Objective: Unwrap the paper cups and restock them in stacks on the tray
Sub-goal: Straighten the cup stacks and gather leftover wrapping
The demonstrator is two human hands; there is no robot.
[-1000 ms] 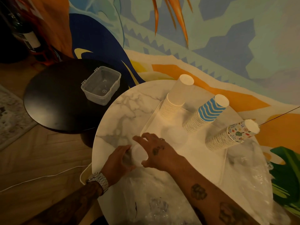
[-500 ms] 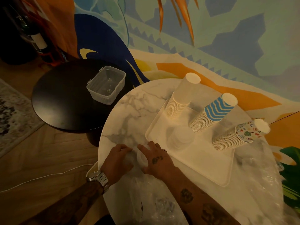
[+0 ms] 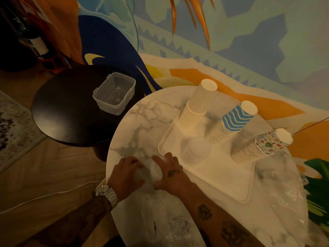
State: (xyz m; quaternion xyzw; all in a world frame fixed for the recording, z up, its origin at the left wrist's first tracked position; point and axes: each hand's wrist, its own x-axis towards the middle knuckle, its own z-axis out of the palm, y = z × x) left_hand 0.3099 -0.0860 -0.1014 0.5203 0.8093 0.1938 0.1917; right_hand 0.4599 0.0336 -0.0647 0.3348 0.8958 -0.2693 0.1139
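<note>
Gripping wrapped cups (image 3: 155, 172) w/ left hand (image 3: 124, 175) & right hand (image 3: 171, 174), fingers curled round them, now pulled back from tray (image 3: 213, 179) to bench (image 3: 142, 122) edge: unwrapping prob. not done yet.

The left hand (image 3: 124, 175) and right hand (image 3: 173, 176) grip and mostly hide pale cups (image 3: 156, 171), count unclear; plastic wrap (image 3: 165, 220) runs off the lower edge; a bottle (image 3: 38, 46) sits half lost in shadow.

A silver link-band watch (image 3: 106, 193) circles the left wrist, at 7 o'clock of the left grip (image 3: 124, 175). The right grip (image 3: 171, 177) bears a small dark tattoo (image 3: 173, 172) on its back and a ring (image 3: 181, 167); larger tattoos (image 3: 204, 212) mark the bare forearm at its 5 o'clock.
</note>
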